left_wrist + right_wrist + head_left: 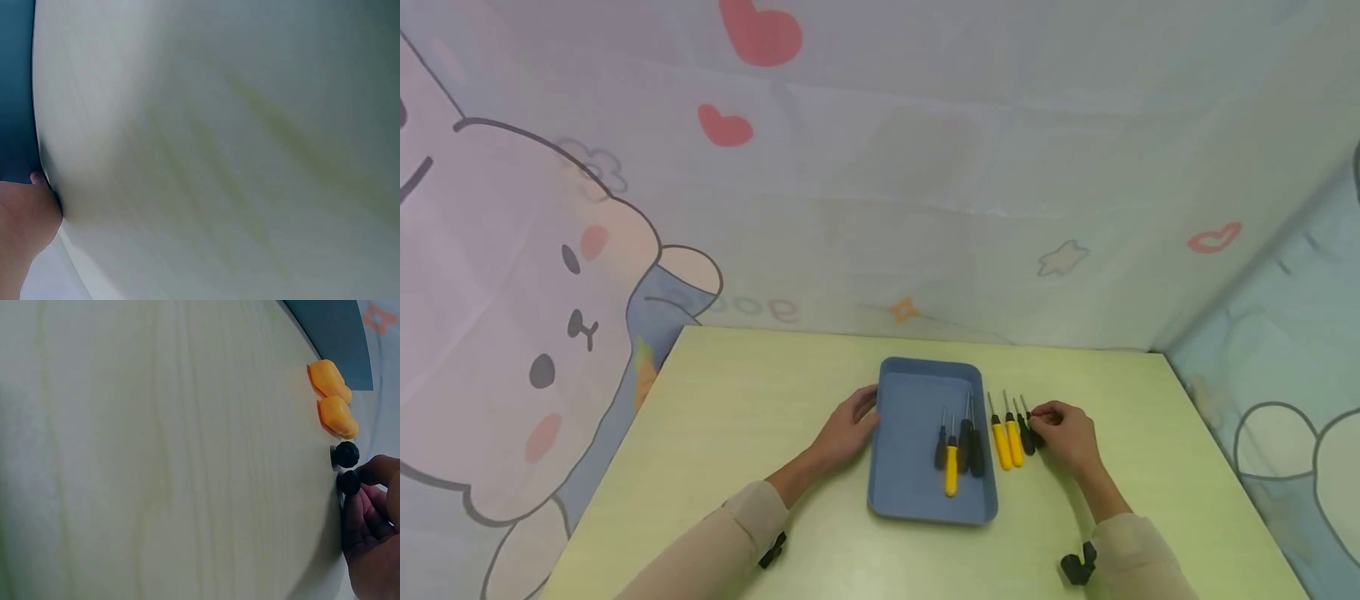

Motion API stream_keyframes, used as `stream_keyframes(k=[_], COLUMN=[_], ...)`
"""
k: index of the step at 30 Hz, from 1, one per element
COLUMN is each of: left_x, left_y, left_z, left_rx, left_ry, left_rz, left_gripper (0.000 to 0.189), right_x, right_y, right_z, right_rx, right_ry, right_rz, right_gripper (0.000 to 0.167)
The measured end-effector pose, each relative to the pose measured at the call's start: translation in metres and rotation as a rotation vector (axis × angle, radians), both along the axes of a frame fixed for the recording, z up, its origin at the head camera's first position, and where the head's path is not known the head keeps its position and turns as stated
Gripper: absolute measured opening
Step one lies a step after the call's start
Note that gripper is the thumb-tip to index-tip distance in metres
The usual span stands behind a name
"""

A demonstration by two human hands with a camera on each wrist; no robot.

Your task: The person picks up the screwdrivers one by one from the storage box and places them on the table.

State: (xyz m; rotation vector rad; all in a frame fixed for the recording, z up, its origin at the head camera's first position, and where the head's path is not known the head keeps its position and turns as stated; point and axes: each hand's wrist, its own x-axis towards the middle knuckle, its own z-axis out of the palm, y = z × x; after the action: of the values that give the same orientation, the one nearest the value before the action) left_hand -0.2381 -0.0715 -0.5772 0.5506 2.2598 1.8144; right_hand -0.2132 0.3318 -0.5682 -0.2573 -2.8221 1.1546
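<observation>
A blue tray (910, 492) lies on the table, and my left hand (844, 427) holds its left rim, with the thumb at the edge. In the left wrist view only part of that hand (28, 215) shows against the tray's wall (15, 94). My right hand (1067, 433) pinches a black-handled screwdriver (350, 482) at the right end of a row beside the tray. Next to it lies another black screwdriver (1025, 435), then two yellow-handled screwdrivers (1002, 446). All their shafts point away from me.
Inside the tray's right half lie a yellow-handled screwdriver (951, 471) and three black-handled screwdrivers (977, 454). The pale table (737, 392) ends at a printed cloth backdrop (880, 208) at the back. Another cloth side (1315, 333) stands at the right.
</observation>
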Motion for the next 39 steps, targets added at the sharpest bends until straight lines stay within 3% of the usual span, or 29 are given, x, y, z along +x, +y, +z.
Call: stream_keyframes(k=[10,20,31,39], left_x=[0.007,0.012,0.006,0.003], left_y=[0.001,0.001,-0.001,0.001], left_z=[-0.002,-0.006,0.0,0.002], left_rx=[0.006,0.001,0.004,0.003], left_ry=[-0.015,-0.026,-0.009,-0.009], left_rz=[0.003,0.013,0.02,0.016], left_gripper=[0.056,0.056,0.055,0.056], right_x=[0.011,0.022,0.015,0.013], right_y=[0.002,-0.003,-0.014,-0.031], right_z=[-0.007,-0.012,0.006,0.018], right_rx=[0.009,-0.078,-0.161,-0.173], right_ry=[0.004,0.013,0.073,0.148], right_rz=[-0.015,-0.078,-0.11,-0.076], right_gripper=[0.023,0.026,0.029,0.026])
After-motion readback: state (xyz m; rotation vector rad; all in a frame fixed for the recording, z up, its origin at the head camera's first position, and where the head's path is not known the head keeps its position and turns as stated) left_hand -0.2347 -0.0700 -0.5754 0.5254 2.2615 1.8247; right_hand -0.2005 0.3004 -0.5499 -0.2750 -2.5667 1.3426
